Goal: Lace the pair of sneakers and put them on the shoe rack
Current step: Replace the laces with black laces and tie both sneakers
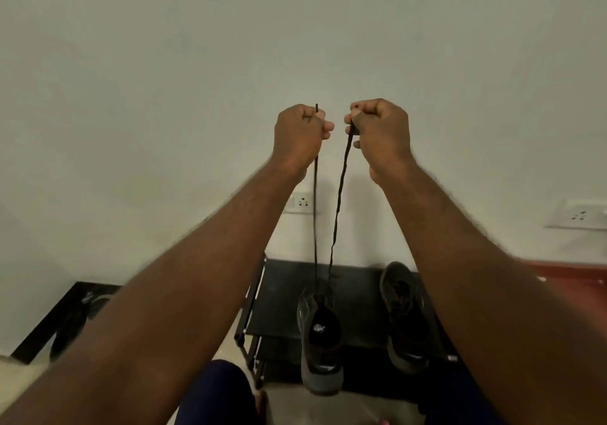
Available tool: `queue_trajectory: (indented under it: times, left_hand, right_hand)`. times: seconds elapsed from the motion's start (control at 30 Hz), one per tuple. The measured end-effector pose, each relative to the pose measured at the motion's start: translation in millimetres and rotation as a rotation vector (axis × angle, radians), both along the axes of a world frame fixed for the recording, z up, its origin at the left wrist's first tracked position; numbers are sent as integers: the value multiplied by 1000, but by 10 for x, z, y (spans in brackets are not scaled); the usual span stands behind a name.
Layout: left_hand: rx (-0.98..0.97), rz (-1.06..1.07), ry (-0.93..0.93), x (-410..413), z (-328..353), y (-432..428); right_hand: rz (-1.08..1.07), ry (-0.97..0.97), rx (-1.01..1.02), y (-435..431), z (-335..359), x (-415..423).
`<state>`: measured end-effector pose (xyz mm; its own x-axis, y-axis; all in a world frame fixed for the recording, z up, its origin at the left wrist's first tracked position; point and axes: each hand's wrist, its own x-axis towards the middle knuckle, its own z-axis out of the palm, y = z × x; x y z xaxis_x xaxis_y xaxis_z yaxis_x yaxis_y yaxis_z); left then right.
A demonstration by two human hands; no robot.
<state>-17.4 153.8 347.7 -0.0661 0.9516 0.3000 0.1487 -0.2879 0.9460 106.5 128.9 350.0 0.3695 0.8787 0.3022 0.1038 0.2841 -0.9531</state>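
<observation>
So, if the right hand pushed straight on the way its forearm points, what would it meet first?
Likely the bare wall; nothing else shows beyond the right hand gripping the lace, though depth is unclear.

Just one view here: wide-angle head cam, worn on person's head. Faces forward at pale wall (164, 63), pitched down slightly. Close, dead centre: left hand (300, 135) and right hand (381, 132), arms reaching in from bottom corners. Lower, further off: shoe rack (279, 293). Edges bowed by lens.
</observation>
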Motion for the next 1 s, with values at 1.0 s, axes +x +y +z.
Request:
queue_trajectory:
  times: [1.0]
  left_hand:
    - [-528,-109,963,-404,-2696,-141]
  right_hand:
    - [114,-577,-584,-488,-2912,188]
